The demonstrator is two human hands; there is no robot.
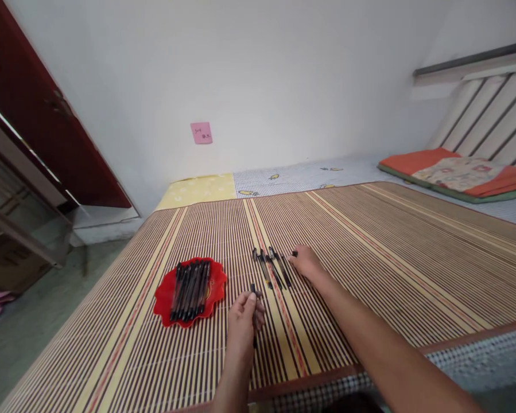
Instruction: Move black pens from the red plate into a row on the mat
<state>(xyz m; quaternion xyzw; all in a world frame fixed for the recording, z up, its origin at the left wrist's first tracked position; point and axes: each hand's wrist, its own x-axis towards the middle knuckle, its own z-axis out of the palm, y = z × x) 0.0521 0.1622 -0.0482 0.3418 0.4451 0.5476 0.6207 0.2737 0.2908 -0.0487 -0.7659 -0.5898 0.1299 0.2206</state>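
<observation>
My left hand [244,321] is closed around a black pen [253,292], held upright over the striped bamboo mat [369,258]. Farther out, my right hand [307,265] pinches a small black pen cap [294,253] at its fingertips. Three black pens [271,268] lie side by side on the mat just left of that hand. A red scalloped plate [165,295] to the left of my left hand holds several black pens [190,288] laid parallel.
The mat covers a bed with a yellow and checked sheet [283,178] by the white wall. A folded orange and floral quilt [456,172] lies at the far right. A pink sticky note [201,132] is on the wall. A dark red cabinet [38,115] stands left.
</observation>
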